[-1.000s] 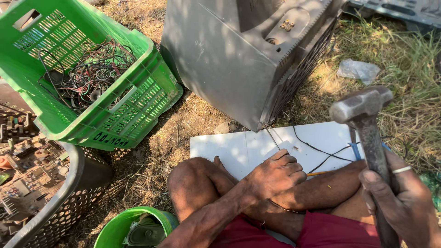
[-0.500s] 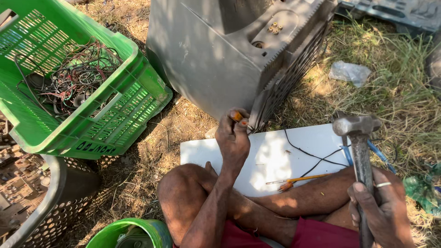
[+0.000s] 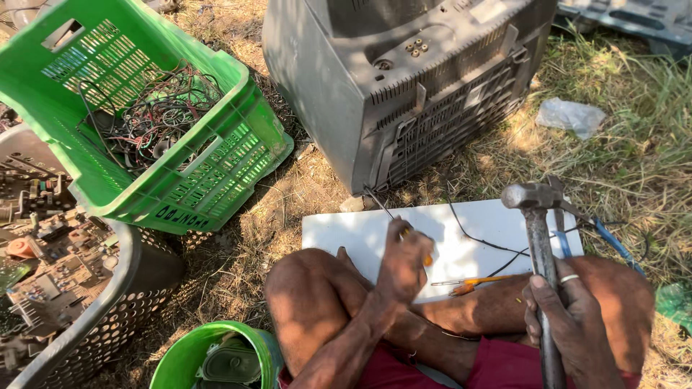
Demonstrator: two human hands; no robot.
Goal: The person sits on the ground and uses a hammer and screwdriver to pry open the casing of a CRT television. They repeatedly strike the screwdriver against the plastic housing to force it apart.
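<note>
Fingers (image 3: 559,306) of your right hand (image 3: 569,324) are clenched around the shaft of the grey steel claw hammer (image 3: 537,245), head up above the white flat board (image 3: 461,238). It looks heavy at the top and stiff, so I think a grip low on the shaft suits it. Your left hand (image 3: 400,266) grasps a thin orange-handled tool (image 3: 427,259) (probably a screwdriver, mostly hidden) over the same board, near the big grey plastic television casing (image 3: 404,94). That casing seems bulky, its vents brittle. Ground is dry grass and uneven; the green plastic crate of wires (image 3: 144,115) stands close by.
</note>
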